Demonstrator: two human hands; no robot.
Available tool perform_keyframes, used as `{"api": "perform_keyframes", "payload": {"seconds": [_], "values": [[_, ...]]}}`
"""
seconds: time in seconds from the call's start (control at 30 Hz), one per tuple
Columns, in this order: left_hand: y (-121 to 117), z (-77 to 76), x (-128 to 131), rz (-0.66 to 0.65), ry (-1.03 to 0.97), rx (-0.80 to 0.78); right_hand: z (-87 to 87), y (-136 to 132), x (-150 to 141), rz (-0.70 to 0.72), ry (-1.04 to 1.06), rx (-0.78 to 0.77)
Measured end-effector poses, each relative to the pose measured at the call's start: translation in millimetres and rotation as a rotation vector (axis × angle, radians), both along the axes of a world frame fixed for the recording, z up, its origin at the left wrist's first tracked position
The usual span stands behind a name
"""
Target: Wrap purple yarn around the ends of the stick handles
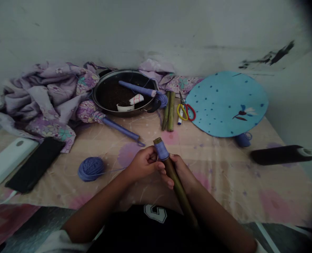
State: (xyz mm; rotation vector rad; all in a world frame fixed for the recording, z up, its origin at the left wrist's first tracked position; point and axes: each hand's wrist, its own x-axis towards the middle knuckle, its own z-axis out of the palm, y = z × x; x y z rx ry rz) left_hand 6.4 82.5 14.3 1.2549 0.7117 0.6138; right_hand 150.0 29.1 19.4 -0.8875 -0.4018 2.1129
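Above the pale floral cloth [224, 186], a brown bamboo stick [179, 189] wound near its tip with lilac yarn [161, 150] slants away up-left from the body. Right hand [180, 172] closes around the shaft below the winding; left hand [142, 163], curled, grips nearer the tip.

Head-worn view, facing down, fairly close

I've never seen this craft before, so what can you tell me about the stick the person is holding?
The bamboo stick is a straight, olive-brown length, tilted with its cut top end pointing away from the person. Neat turns of purple yarn wrap it just below that end. The left hand grips at the wrapping; the right hand holds the stick just below it.
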Motion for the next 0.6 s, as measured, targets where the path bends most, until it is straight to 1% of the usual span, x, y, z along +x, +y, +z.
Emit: {"api": "perform_keyframes", "payload": {"seconds": [0.13,0.2,0.27,0.43,0.53,0.6], "values": [[-1.3,2.3,2.2,-0.033,-0.083,-0.106,0.2,-0.1,-0.5,-0.020,0.045,0.012],[-2.2,2.7,2.7,-0.019,-0.097,-0.109,-0.4,-0.6,-0.3,-0.009,0.017,0.040],[-3.1,2.7,2.8,0.020,-0.085,-0.063,-0.2,-1.1,-0.3,-0.020,-0.041,0.060],[-3.8,5.5,3.4,0.048,-0.078,0.089,3.0,-1.5,-1.3,-0.232,-0.145,0.160],[-2.8,7.8,3.6,0.054,-0.033,0.217,3.4,-1.0,-1.9,-0.250,-0.184,0.172],[-1.9,8.3,3.6,0.060,-0.014,0.247,3.2,-0.6,-1.6,-0.250,-0.192,0.163]]}}
